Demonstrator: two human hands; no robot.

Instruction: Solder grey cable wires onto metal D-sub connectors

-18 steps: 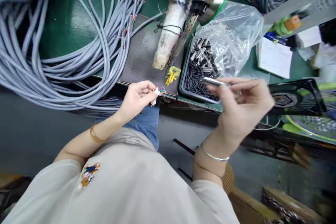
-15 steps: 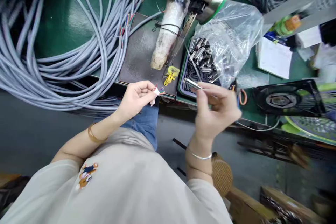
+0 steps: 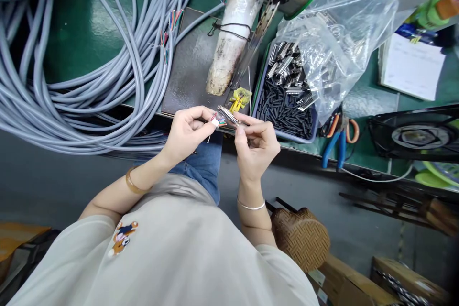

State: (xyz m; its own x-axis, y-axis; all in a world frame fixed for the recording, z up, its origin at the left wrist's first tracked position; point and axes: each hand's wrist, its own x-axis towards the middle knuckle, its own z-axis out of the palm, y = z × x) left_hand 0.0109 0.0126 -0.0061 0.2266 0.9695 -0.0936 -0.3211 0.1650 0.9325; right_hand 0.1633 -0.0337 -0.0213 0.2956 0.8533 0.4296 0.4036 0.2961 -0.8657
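Note:
My left hand (image 3: 188, 131) pinches the stripped end of a grey cable, with short coloured wires (image 3: 217, 121) sticking out past the fingertips. My right hand (image 3: 255, 144) grips a small metal connector (image 3: 228, 115) and holds it right against those wire ends. Both hands hover over my lap at the front edge of the green bench (image 3: 89, 33). Just beyond them lie a yellow clip (image 3: 238, 100) and a dark metal plate (image 3: 193, 71).
A big coil of grey cables (image 3: 71, 86) fills the left of the bench. A tray of metal connectors (image 3: 287, 100) under a clear plastic bag (image 3: 337, 38) sits right of the hands. A taped tool (image 3: 234, 33), pliers (image 3: 335, 141), a black fan (image 3: 416, 134) and a woven basket (image 3: 301, 239) are nearby.
My right hand swung left from over the tray, bringing the metal connector up to the wire ends in my left hand. The left hand barely moved.

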